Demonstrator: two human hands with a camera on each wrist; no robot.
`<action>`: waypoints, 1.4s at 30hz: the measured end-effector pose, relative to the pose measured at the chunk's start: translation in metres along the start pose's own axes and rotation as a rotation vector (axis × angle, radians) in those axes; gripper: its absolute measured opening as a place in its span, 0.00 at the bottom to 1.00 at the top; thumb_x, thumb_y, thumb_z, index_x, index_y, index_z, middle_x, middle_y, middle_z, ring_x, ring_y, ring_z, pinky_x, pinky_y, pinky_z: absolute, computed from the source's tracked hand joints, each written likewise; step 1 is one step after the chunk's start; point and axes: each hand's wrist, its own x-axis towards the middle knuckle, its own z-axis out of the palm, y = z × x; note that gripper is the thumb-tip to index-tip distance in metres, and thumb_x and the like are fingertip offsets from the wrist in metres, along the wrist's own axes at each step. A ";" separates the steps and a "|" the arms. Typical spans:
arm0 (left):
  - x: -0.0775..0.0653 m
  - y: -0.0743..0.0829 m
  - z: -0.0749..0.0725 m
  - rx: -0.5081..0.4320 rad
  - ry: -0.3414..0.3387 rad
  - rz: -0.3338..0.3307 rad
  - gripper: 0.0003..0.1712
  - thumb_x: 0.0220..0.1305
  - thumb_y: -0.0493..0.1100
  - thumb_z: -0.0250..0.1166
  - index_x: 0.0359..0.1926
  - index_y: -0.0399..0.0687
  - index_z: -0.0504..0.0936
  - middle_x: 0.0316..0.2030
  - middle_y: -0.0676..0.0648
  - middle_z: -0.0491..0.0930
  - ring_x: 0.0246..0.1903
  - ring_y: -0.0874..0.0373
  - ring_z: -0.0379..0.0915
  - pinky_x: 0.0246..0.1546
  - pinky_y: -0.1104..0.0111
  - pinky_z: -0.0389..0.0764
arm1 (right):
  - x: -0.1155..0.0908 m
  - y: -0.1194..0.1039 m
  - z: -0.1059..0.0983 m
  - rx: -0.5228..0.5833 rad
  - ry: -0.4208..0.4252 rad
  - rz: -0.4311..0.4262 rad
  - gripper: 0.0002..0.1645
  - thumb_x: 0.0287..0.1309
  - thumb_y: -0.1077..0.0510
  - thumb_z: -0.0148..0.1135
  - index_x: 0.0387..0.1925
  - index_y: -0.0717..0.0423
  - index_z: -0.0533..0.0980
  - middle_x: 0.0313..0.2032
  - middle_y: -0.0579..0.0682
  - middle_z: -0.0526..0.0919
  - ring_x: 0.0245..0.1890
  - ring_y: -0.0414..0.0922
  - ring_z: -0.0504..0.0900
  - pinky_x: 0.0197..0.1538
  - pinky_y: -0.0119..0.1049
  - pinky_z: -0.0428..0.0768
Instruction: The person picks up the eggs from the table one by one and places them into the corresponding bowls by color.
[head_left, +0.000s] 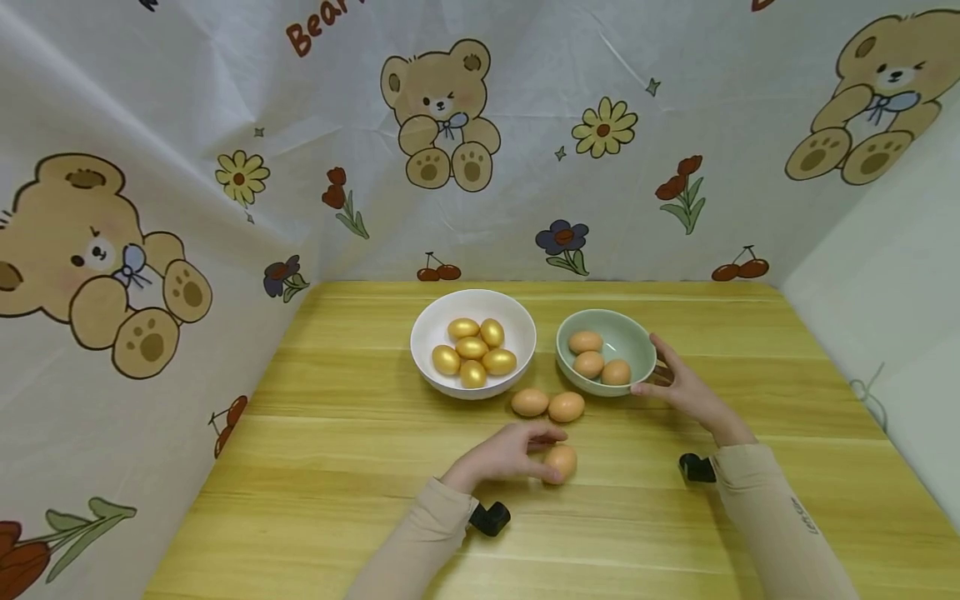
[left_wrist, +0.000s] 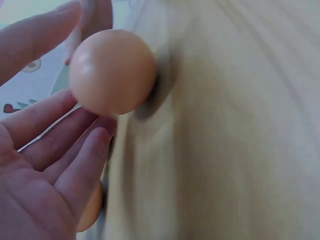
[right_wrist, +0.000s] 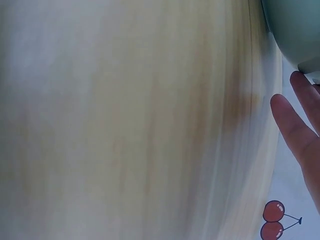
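Observation:
A brown egg [head_left: 561, 463] sits on the wooden table by my left hand [head_left: 504, 455], whose thumb and fingers are spread around it. The left wrist view shows this egg [left_wrist: 113, 72] with the thumb tip apart from it and the fingers alongside; whether a fingertip touches is unclear. My right hand [head_left: 692, 395] rests at the right side of a pale green bowl [head_left: 636, 340], thumb near its front and fingers extended along its wall. Inside the bowl lie three brown eggs [head_left: 588, 364]. Only fingers of the right hand [right_wrist: 300, 117] show in the right wrist view, at the bowl's base.
Left of the green bowl stands a white bowl [head_left: 423, 350] with several golden eggs [head_left: 471, 348]. Two brown eggs, a left one [head_left: 530, 402] and a right one [head_left: 566, 407], lie before the bowls. A bear-patterned cloth [head_left: 517, 233] borders the table [head_left: 337, 467].

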 end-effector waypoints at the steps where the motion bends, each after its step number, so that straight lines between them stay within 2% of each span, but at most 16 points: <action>1: 0.000 -0.001 0.001 0.007 -0.002 0.004 0.33 0.52 0.44 0.71 0.59 0.41 0.72 0.55 0.51 0.73 0.55 0.66 0.66 0.56 0.76 0.65 | 0.000 0.000 0.000 0.001 -0.001 0.000 0.60 0.57 0.60 0.64 0.71 0.50 0.29 0.68 0.67 0.40 0.64 0.67 0.50 0.59 0.58 0.61; 6: 0.002 -0.002 0.006 0.020 -0.020 -0.005 0.34 0.51 0.42 0.72 0.59 0.41 0.71 0.55 0.52 0.72 0.54 0.67 0.66 0.55 0.77 0.66 | 0.000 -0.001 -0.001 -0.005 -0.001 0.007 0.60 0.57 0.60 0.64 0.72 0.48 0.29 0.68 0.67 0.39 0.64 0.68 0.50 0.59 0.58 0.61; 12: 0.005 0.000 0.008 0.099 -0.028 0.007 0.34 0.50 0.41 0.72 0.59 0.43 0.71 0.55 0.52 0.72 0.54 0.67 0.65 0.56 0.76 0.66 | 0.000 -0.001 -0.001 -0.017 0.000 0.012 0.60 0.56 0.60 0.64 0.71 0.51 0.29 0.68 0.67 0.39 0.64 0.68 0.50 0.59 0.59 0.61; 18: 0.004 0.000 0.010 0.149 -0.027 0.013 0.34 0.50 0.41 0.73 0.59 0.45 0.71 0.54 0.55 0.72 0.53 0.68 0.66 0.55 0.75 0.67 | -0.001 -0.001 -0.001 -0.013 -0.003 0.008 0.60 0.57 0.61 0.64 0.72 0.51 0.29 0.68 0.68 0.39 0.64 0.69 0.50 0.59 0.59 0.60; 32: 0.006 0.003 0.008 0.255 -0.016 0.047 0.31 0.55 0.42 0.69 0.61 0.45 0.71 0.56 0.54 0.71 0.54 0.67 0.64 0.55 0.75 0.66 | -0.001 0.002 -0.002 -0.028 0.001 -0.003 0.59 0.57 0.58 0.64 0.71 0.55 0.29 0.68 0.69 0.40 0.63 0.69 0.50 0.58 0.60 0.61; 36: 0.010 0.007 0.002 0.253 0.004 0.066 0.31 0.56 0.42 0.68 0.61 0.45 0.70 0.56 0.55 0.71 0.54 0.68 0.64 0.55 0.76 0.66 | -0.001 0.001 -0.001 -0.026 0.000 0.001 0.60 0.57 0.58 0.64 0.71 0.55 0.29 0.68 0.69 0.39 0.63 0.69 0.49 0.58 0.60 0.61; 42: 0.026 0.017 -0.012 0.221 0.088 0.126 0.31 0.58 0.42 0.67 0.61 0.42 0.69 0.56 0.52 0.72 0.52 0.67 0.66 0.53 0.77 0.67 | -0.002 -0.002 -0.001 -0.030 -0.004 0.005 0.59 0.57 0.58 0.64 0.71 0.54 0.29 0.68 0.69 0.40 0.63 0.69 0.50 0.59 0.59 0.61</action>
